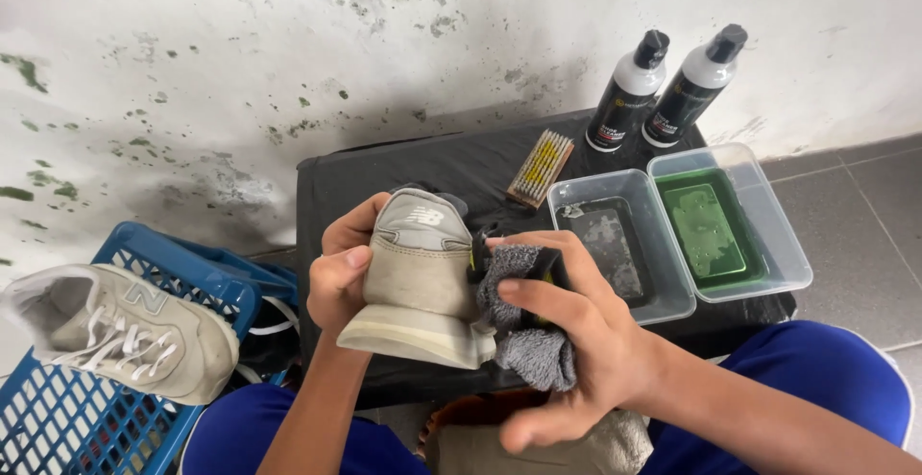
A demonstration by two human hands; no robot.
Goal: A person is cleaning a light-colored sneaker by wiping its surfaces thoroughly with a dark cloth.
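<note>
Shoe [420, 273] heel-up in our grasp, above near edge of bench [384, 172]. Left hand [338, 273] fingers clenched round its side; right hand [567, 341] fingers press grey cloth [523, 331] against its other side. Beyond shoe: brush [541, 168], two tubs [672, 235], two bottles [663, 91]. Left of shoe: second shoe [120, 331] on blue crate [48, 417].

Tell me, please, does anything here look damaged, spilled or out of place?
Nothing is spilled. The wall behind is stained, with dark green patches and flaking paint. The second shoe lies tilted on the rim of the blue crate, not inside. The held shoe has a dirty sole edge.
</note>
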